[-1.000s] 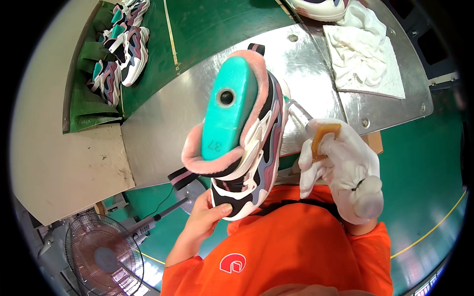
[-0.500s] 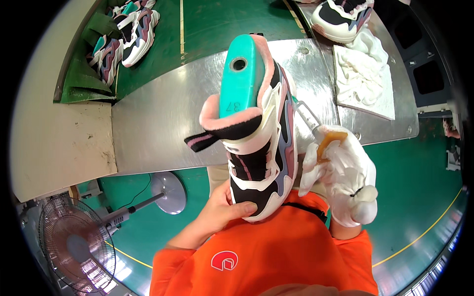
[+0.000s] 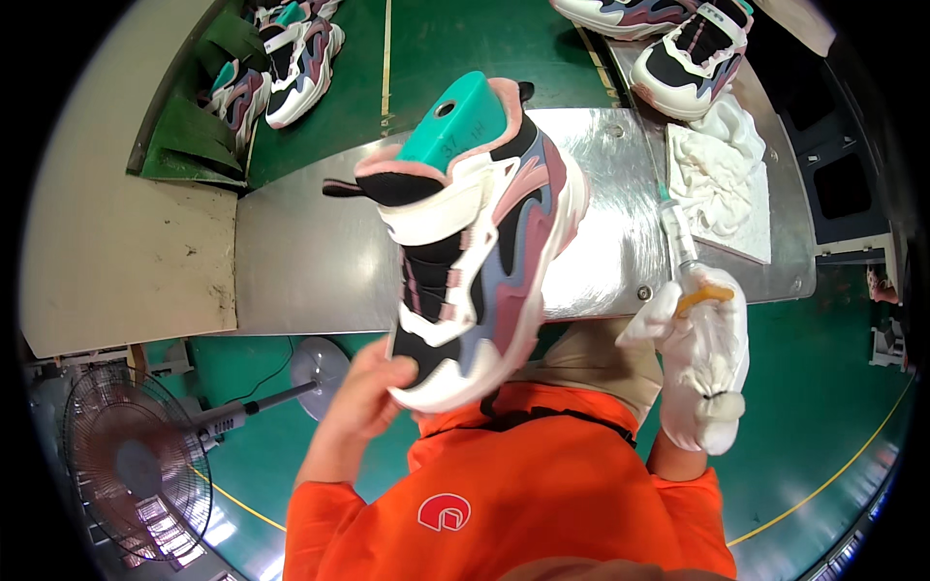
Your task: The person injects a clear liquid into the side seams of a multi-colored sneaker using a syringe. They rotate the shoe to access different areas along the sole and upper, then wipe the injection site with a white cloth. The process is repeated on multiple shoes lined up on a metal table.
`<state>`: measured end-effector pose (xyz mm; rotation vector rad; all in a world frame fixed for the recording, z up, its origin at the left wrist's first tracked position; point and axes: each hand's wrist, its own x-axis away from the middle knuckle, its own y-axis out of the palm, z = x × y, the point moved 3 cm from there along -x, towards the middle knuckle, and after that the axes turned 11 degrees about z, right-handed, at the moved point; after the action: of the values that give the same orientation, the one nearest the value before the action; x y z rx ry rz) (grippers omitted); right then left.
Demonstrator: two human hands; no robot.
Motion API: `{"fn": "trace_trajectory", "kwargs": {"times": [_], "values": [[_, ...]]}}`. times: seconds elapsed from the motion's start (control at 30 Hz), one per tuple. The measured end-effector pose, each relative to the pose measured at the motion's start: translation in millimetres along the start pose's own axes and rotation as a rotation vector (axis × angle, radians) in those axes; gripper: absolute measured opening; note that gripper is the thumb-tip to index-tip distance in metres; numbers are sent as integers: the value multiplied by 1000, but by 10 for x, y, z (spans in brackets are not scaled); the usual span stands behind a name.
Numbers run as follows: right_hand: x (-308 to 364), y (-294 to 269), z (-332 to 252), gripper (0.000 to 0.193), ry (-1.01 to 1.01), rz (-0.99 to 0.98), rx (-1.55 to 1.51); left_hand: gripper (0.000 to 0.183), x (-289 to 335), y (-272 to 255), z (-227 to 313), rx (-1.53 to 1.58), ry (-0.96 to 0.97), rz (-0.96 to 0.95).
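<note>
The orange shirt point(image 3: 572, 484) filled the bottom centre of the frame. Left of centre, the bare left hand point(image 3: 366, 389) gripped a sneaker point(image 3: 499, 276) by its toe, thumb on the upper, the other fingers mostly hidden. The sneaker was tilted in mid-frame, its turquoise last point(image 3: 463, 124) showing in the pink-lined collar. At right, the gloved right hand point(image 3: 712, 353) was closed around a clear syringe point(image 3: 677, 232), its tip pointing up, apart from the sneaker. Beyond lay the metal bench point(image 3: 310, 257), a crumpled white cloth point(image 3: 712, 172) at right. More sneakers point(image 3: 302, 70) sat in the upper left and upper right.
</note>
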<state>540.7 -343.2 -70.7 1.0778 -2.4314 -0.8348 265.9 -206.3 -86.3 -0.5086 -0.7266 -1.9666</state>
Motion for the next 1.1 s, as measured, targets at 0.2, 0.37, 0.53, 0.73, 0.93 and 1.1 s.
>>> {"fn": "trace_trajectory", "kwargs": {"times": [0.2, 0.37, 0.53, 0.73, 0.93, 1.1], "values": [[-92, -170, 145, 108, -234, -32, 351, 56, -125, -256, 923, -1256, 571, 739], [-155, -171, 259, 101, -375, -17, 609, 86, -252, 83, 1141, -1566, 1028, 161], [-234, -132, 198, 98, -360, 10, 781, 102, -596, 496, 1137, -1019, 881, -108], [-440, -48, 162, 98, -416, -16, 822, 56, -1055, 564, 1507, -1006, 581, -90], [-585, 50, 119, 103, -238, 21, 858, 54, -1168, 688, 1584, -943, 588, -157], [-777, 122, 221, 100, -358, -16, 995, 52, -1120, 669, 1564, -965, 581, -164]]}}
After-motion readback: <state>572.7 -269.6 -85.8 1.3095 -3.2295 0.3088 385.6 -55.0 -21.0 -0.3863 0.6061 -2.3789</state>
